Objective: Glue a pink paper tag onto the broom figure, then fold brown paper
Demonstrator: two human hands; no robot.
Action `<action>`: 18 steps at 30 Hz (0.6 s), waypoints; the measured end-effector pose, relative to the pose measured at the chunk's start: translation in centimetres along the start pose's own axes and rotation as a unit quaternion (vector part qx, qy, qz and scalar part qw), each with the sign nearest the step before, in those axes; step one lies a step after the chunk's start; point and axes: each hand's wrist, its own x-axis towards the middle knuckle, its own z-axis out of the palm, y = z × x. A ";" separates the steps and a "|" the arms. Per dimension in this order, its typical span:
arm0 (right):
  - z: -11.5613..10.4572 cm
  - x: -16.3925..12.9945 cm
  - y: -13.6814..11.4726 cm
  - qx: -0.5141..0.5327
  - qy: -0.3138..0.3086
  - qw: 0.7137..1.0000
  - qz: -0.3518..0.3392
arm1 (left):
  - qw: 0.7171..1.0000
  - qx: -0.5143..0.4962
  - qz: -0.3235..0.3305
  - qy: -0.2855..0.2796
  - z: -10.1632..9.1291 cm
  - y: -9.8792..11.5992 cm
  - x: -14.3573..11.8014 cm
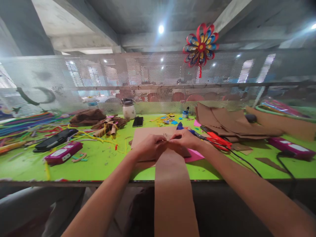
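where hands (168,142) meet, smooth brown paper strip (172,184).

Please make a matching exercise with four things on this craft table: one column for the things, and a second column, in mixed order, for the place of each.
Things:
1. brown paper strip
2. red scissors
3. black phone
4. paper pinwheel

Places:
A. hanging on the mesh screen
B. pinched by left hand and right hand
C. right of the hands
D. beside the white jar

Pairs: 1-B, 2-C, 3-D, 4-A
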 end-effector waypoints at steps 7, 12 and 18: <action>-1.1 0.1 1.0 0.097 -0.005 0.994 0.056 | 0.999 -0.045 0.008 0.004 -0.2 0.3 -0.3; -0.9 0.2 0.9 0.111 0.029 0.993 0.038 | 0.998 -0.065 0.025 -0.009 -0.3 -0.2 0.2; -0.8 0.3 1.0 0.084 0.054 0.995 0.001 | 0.998 -0.056 0.036 -0.015 -0.5 -0.1 0.5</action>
